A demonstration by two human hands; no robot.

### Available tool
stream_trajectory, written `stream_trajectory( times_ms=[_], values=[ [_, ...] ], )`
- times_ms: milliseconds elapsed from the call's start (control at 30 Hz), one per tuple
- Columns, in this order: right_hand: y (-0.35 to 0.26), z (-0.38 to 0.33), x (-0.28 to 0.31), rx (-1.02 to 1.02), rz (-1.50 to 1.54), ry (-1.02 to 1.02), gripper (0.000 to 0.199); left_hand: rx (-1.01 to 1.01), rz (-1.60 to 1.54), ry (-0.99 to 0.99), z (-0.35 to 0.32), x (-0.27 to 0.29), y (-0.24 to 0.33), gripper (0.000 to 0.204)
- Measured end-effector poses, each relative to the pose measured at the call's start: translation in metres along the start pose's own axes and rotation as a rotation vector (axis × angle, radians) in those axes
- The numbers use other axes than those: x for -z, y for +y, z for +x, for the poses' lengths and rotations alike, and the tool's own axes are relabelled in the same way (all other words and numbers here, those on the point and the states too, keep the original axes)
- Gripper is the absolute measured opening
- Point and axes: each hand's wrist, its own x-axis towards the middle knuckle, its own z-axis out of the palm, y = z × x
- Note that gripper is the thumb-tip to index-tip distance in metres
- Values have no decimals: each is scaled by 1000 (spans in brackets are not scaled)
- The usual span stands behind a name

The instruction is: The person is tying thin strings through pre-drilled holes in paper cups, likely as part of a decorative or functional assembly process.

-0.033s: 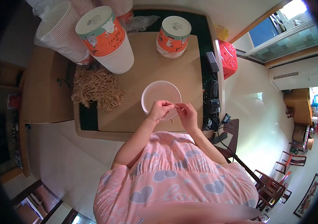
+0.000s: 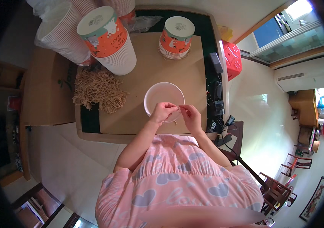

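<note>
the left hand (image 2: 164, 111) and right hand (image 2: 191, 116) pinched something small (image 2: 178, 109), its kind unclear, over a cup (image 2: 164, 87) at centre, work seemingly unfinished, while cords (image 2: 99, 92) at left and stacked cups (image 2: 112, 45) upper left sat untouched.

Clear cardboard (image 2: 146, 57) between cup stacks (image 2: 112, 45)

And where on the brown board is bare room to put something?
Free: the board between tall cup stack, short cup stack and white tub; also from tub toward black adapters. Crowded: left side, by twine; and around left hand and right hand.
</note>
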Motion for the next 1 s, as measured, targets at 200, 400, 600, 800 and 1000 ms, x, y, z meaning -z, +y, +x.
stream_trajectory(
  times_ms=[200, 400, 600, 800, 1000],
  values=[
    [7, 5, 1, -383, 406, -169, 14, -36, -19, -16, 1, 3, -4, 8],
    [10, 5, -1, -401, 360, -169, 12, -37, -52, 1, 1, 3, -3, 8],
    [4, 6, 0, -373, 390, -148, 10, -124, 117, 37, -3, -1, -4, 11],
    [12, 2, -4, -278, 311, -145, 7, -203, 177, 60, -2, -1, -7, 12],
    [16, -1, -7, -176, 221, -75, 6, -254, 403, 31, -9, -2, -10, 12]
  ],
)
